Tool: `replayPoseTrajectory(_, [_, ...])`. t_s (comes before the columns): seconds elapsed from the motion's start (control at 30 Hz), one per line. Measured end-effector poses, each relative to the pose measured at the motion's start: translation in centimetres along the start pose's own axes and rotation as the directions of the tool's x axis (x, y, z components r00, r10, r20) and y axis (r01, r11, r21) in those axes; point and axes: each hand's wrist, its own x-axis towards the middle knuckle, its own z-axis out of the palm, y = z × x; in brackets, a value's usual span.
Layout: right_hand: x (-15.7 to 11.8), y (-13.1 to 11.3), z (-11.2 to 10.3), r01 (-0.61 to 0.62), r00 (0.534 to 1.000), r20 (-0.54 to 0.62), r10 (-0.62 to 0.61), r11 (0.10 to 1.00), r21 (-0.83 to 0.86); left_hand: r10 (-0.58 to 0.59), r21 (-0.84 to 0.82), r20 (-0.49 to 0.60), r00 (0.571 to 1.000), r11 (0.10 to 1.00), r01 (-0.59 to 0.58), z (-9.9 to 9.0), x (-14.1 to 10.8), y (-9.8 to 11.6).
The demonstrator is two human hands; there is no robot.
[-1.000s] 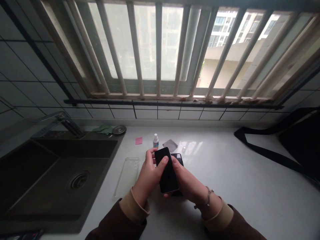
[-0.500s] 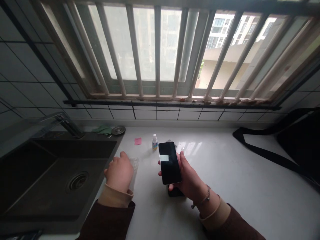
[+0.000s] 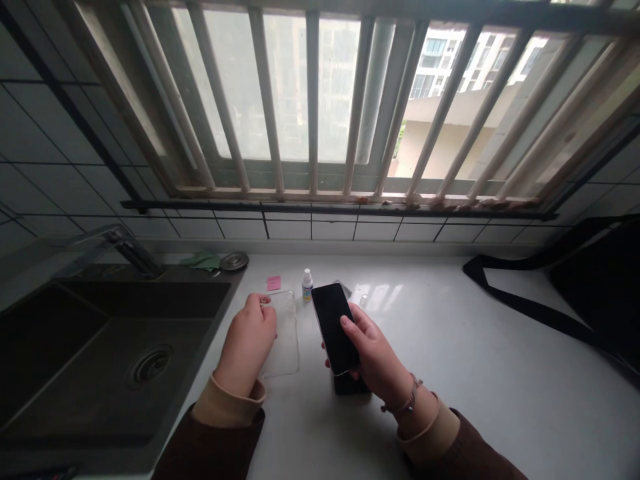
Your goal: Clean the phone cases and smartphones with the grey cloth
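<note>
1. White stone countertop (image 3: 475, 367) viewed from above, with a tiled wall (image 3: 310, 229) and a barred window (image 3: 310, 100) beyond it.
2. Right hand (image 3: 375, 357): the thumb (image 3: 350, 324) is pressed on the dark face of a black smartphone (image 3: 333, 327), and the other fingers are curled behind it. The phone is clamped between them, held above the counter at lower centre, its long axis tilted from upper left to lower right.
3. Left hand (image 3: 246, 347): the fingers (image 3: 256, 300) are held together and curled, their tips at the upper-left corner of a clear phone case (image 3: 287, 347). Whether the case is pinched cannot be told.
4. The case lies flat, long axis running roughly away from the person, just left of the phone. The left hand is the nearer to it; a narrow gap separates case and phone.
5. Beneath the phone, a dark flat object (image 3: 351, 385) is partly seen. Farther out, at upper centre, stand a small dropper bottle (image 3: 307, 285) and a pink sticky note (image 3: 273, 283). A dark sink (image 3: 150, 275) fills the lower left; a black bag strap (image 3: 520, 303) lies at right.
6. Hidden: the right fingertips, the case's covered edge and most of the dark object.
</note>
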Motion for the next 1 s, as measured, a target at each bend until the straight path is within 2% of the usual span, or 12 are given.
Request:
replayPoseTrajectory(0.07, [0.1,0.2,-0.2,0.029,0.999,-0.038,-0.031,0.999,-0.044,-0.066,-0.358,0.144,0.987,0.927,0.114,0.7,-0.2,0.4])
replayPoseTrajectory(0.13, [0.1,0.3,-0.4,0.064,0.994,-0.081,-0.074,0.992,-0.111,-0.104,-0.566,0.257,0.961,0.79,0.237,1.4,-0.5,1.0])
replayPoseTrajectory(0.2, [0.1,0.4,-0.6,0.096,0.985,-0.12,-0.124,0.972,-0.214,-0.128,-0.65,0.298,0.946,0.698,0.3,2.0,-0.9,1.6])
replayPoseTrajectory(0.3, [0.3,0.3,-1.0,0.104,0.975,-0.152,-0.159,0.942,-0.32,-0.143,-0.729,0.308,0.941,0.6,0.33,2.5,-1.5,2.3])
replayPoseTrajectory(0.43, [0.5,0.2,-1.3,0.075,0.982,-0.138,-0.13,0.935,-0.346,-0.073,-0.822,0.282,0.957,0.496,0.28,3.3,-2.2,2.5])
replayPoseTrajectory(0.57, [0.8,0.0,-1.3,0.044,0.985,-0.143,-0.097,0.94,-0.337,0.047,-0.84,0.268,0.962,0.5,0.21,4.2,-2.8,2.4])
replayPoseTrajectory(0.7, [1.0,-0.2,-1.4,0.013,0.976,-0.201,-0.085,0.943,-0.334,0.092,-0.832,0.29,0.953,0.515,0.204,4.7,-3.2,2.2])
replayPoseTrajectory(0.87, [1.1,0.2,-1.8,0.043,0.965,-0.22,-0.14,0.919,-0.392,0.171,-0.824,0.31,0.935,0.539,0.175,4.8,-3.5,1.9])
replayPoseTrajectory(1.0, [1.0,0.5,-1.7,0.051,0.947,-0.26,-0.191,0.884,-0.464,0.207,-0.819,0.36,0.91,0.537,0.202,4.7,-3.7,2.3])
